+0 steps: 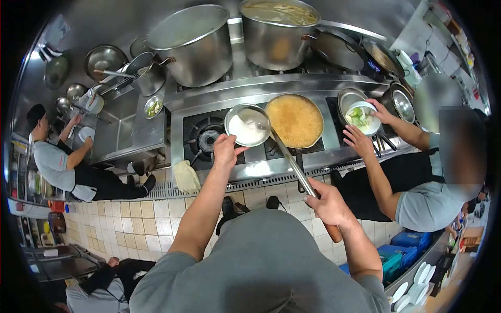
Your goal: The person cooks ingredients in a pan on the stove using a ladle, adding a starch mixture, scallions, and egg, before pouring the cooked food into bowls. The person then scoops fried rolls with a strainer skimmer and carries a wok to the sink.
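Head cam: bowl [227,125] in left hand [226,152], ladle [292,164] in right hand [331,203], bubbling pan [322,125] alongside.
From my end the bowl looks stiff and fairly light, but the white stuff inside could slop, so I'd grip the rim and keep it level. Left hand's partly closed on its near-left edge, with the bowl just beyond the fingers, left of the pan. Right hand's wrapped around the ladle's long shaft; can't tell if the scoop touches the white stuff.
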`<act>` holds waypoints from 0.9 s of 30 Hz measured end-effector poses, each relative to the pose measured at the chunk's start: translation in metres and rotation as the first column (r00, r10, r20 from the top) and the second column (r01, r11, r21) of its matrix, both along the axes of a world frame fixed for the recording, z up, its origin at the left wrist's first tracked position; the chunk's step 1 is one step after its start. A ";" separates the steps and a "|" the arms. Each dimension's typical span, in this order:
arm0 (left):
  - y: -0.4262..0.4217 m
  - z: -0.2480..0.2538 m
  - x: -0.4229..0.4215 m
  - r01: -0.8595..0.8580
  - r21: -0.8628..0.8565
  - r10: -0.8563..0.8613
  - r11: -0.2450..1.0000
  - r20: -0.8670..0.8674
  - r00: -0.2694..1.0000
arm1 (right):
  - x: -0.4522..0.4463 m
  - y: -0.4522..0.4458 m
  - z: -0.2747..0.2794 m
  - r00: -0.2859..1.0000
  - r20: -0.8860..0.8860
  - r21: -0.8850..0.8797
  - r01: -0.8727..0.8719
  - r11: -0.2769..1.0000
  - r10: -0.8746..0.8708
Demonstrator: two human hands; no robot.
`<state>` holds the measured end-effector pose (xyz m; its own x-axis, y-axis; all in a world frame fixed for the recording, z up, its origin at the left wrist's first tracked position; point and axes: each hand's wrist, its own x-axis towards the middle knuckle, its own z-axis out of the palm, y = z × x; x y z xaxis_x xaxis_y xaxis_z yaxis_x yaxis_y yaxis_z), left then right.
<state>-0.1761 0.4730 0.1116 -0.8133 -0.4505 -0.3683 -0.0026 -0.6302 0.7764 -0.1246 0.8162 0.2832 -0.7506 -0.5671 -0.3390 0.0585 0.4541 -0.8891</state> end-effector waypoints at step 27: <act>-0.050 -0.006 0.025 -0.043 -0.110 0.051 0.993 0.073 0.996 | -0.002 -0.051 -0.014 0.728 0.680 -0.270 0.355 0.895 -0.083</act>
<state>-0.1512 0.4227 0.1059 -0.7621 -0.5278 -0.3751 -0.0363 -0.5436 0.8385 -0.1271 0.7651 0.2690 -0.5488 -0.5937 -0.5885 0.7250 0.0123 -0.6886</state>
